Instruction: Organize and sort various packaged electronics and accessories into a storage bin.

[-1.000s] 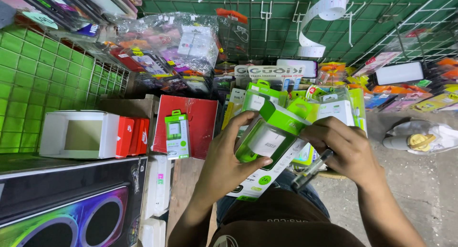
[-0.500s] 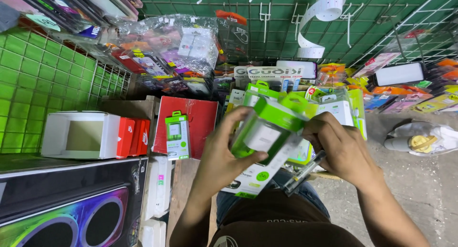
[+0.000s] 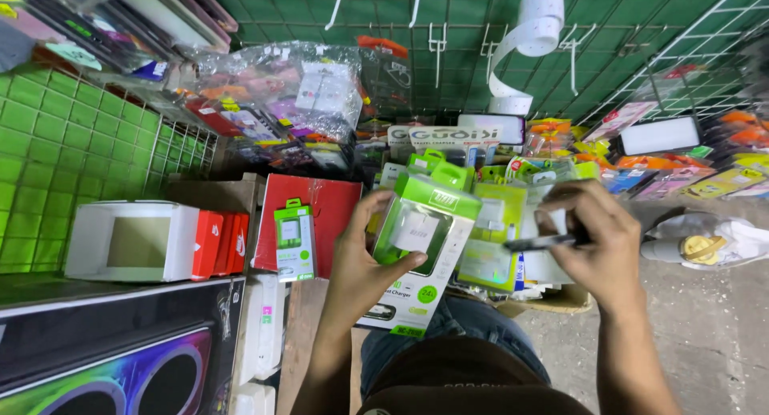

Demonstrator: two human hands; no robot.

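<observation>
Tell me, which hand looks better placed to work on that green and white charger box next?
Probably the right hand: it pinches a thin dark tool beside the green and white charger box, free to move. The left hand is wrapped around the box, holding it up.

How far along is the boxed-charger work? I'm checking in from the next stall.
Done: cannot tell. In hand: the left hand grips a green-and-clear charger box; the right hand holds a dark pen-like tool beside it. Left: many similar green packages piled behind.
</observation>
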